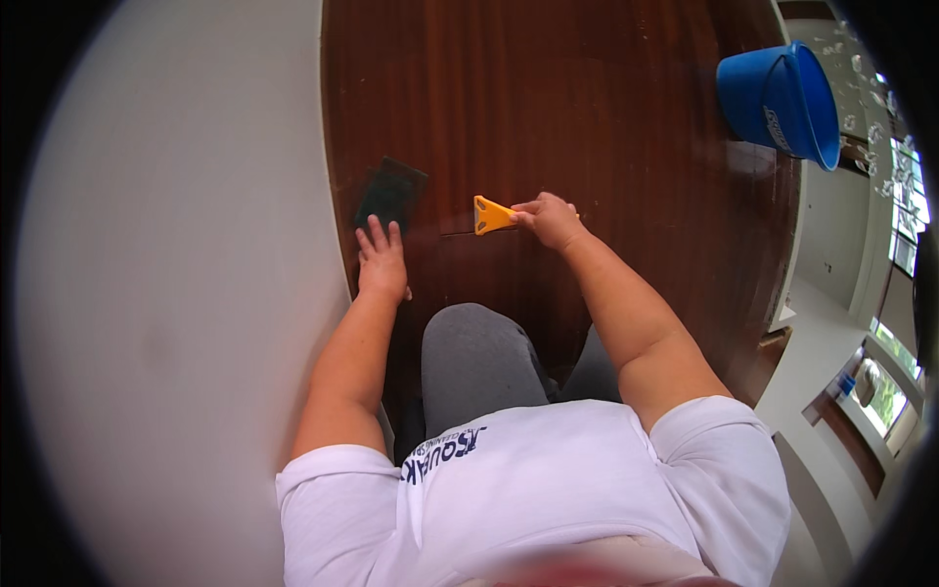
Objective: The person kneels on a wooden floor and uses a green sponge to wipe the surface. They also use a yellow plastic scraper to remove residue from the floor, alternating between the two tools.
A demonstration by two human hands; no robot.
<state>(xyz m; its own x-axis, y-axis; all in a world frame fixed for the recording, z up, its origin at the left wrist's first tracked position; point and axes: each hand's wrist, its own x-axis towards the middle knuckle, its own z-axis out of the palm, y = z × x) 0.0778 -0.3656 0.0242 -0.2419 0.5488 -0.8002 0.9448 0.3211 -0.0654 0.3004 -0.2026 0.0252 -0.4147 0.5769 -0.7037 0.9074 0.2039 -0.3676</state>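
Note:
My right hand [550,220] grips the handle of a yellow plastic scraper [493,216], its wide head pointing left just above or on the dark reddish-brown wooden floor [513,110]. A dark green scouring pad [392,189] lies flat on the boards near the white wall. Spread fingers of my left hand [381,260] reach the near edge of that pad; whether they press on it or only overlap it in view, I cannot tell. Under the scraper's head runs a thin dark seam [458,234] between boards. My grey-clad knee [477,359] is bent close below both hands.
A blue plastic bucket [755,95] bearing writing stands at the far right, by the floor's edge. A white wall [183,257] runs along my left side. Beyond the right edge, clear hanging ornaments [873,139] and windows [906,205] show.

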